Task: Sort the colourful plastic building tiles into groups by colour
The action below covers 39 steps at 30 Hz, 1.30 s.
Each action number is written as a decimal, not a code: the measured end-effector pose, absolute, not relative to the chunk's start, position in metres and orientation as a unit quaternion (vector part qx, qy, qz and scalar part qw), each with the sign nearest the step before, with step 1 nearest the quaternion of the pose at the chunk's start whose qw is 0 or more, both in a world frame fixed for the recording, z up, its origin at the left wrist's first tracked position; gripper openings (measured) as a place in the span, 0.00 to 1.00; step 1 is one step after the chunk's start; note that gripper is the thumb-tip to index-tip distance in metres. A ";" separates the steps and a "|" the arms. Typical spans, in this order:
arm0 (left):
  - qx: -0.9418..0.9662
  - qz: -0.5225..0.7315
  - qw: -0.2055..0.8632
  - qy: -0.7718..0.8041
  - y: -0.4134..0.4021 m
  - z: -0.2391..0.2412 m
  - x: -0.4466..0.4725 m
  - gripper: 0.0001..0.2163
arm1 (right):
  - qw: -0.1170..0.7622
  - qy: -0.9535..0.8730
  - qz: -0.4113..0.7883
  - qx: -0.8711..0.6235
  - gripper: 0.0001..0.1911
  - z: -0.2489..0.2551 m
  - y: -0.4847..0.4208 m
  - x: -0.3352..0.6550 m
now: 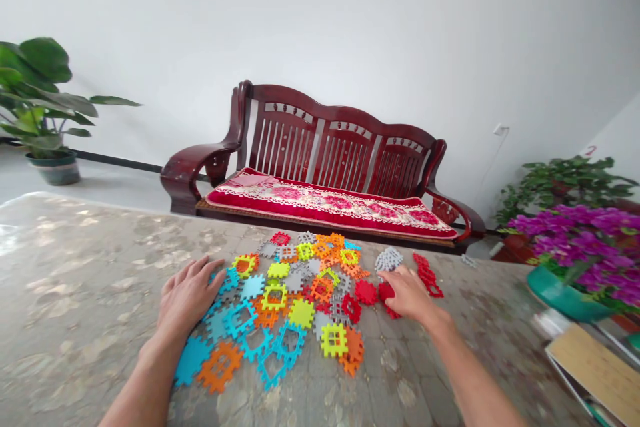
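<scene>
Flat plastic interlocking building pieces with toothed edges lie in a loose heap in the middle of the table. Among them are blue window-like frames point(289, 341), a yellow-green square point(301, 313), an orange piece point(220, 365) and a red round piece point(366, 292). My left hand point(187, 293) rests palm down at the heap's left edge, fingers stretched out beside the blue pieces. On the right, my right hand point(411, 293) lies over red pieces point(387, 299), its fingers apart and close to a small pile of grey pieces point(389, 258). Its palm hides part of the red ones.
A patterned cover lies on the table point(100, 320). More red pieces point(427, 275) form a row right of my right hand. At the right edge stand purple flowers in a teal pot point(570, 297) and a cardboard box point(597, 367). Beyond is a wooden bench point(200, 170).
</scene>
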<state>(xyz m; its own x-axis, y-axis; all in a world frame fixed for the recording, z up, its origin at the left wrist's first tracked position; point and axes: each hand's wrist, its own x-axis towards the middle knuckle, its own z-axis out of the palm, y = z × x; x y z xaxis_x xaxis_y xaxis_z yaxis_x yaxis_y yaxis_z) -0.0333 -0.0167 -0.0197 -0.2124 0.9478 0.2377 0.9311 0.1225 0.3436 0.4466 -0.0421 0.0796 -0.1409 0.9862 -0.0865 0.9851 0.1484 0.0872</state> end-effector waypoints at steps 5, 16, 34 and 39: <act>0.623 0.222 0.019 0.750 -0.016 -0.020 -0.033 0.22 | 0.098 0.767 0.007 0.634 0.35 0.076 -0.038 0.447; 0.626 0.222 0.015 0.747 -0.017 -0.019 -0.032 0.23 | 0.064 0.761 -0.028 0.645 0.38 0.077 -0.038 0.447; 0.626 0.215 0.015 0.749 -0.017 -0.017 -0.031 0.24 | -0.082 0.771 -0.047 0.630 0.41 0.086 -0.042 0.411; 0.628 0.222 0.014 0.746 -0.015 -0.021 -0.034 0.22 | -0.165 0.716 -0.026 0.678 0.31 0.073 -0.057 0.453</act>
